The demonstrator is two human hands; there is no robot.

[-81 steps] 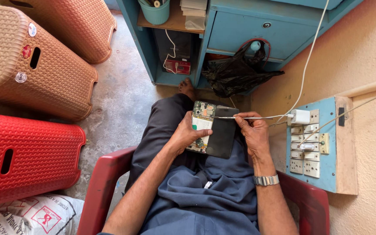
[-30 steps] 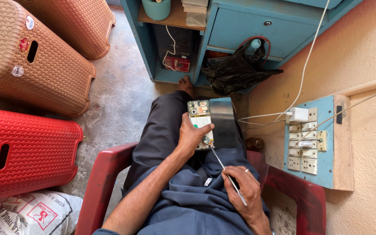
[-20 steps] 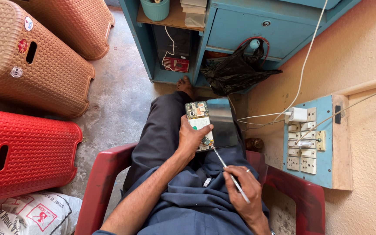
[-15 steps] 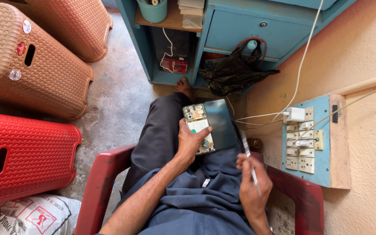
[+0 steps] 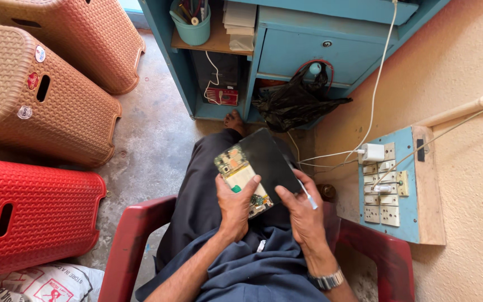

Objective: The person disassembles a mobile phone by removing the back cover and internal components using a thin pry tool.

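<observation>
Concrete floor (image 5: pixel 152 128) and a peach wall frame a person seated in a red plastic chair (image 5: pixel 129 235), working over the lap. Left hand (image 5: pixel 236 204) curls around the lower edge of an opened phone (image 5: pixel 255 168), thumb pressed on its exposed circuit board (image 5: pixel 240 176), so the phone rests tilted above the knees. Right hand (image 5: pixel 303 210) steadies the phone's dark right side while pinching a thin white tool (image 5: pixel 307 196), probably a spudger or tweezers; the tip is too small to tell. To work well here, the left grip should stay firm on the frame, off the components, with the tool held low and angled shallow. Beyond stand a switchboard (image 5: pixel 389 190), a blue desk (image 5: pixel 308 50) and woven plastic stools (image 5: pixel 40 106).
</observation>
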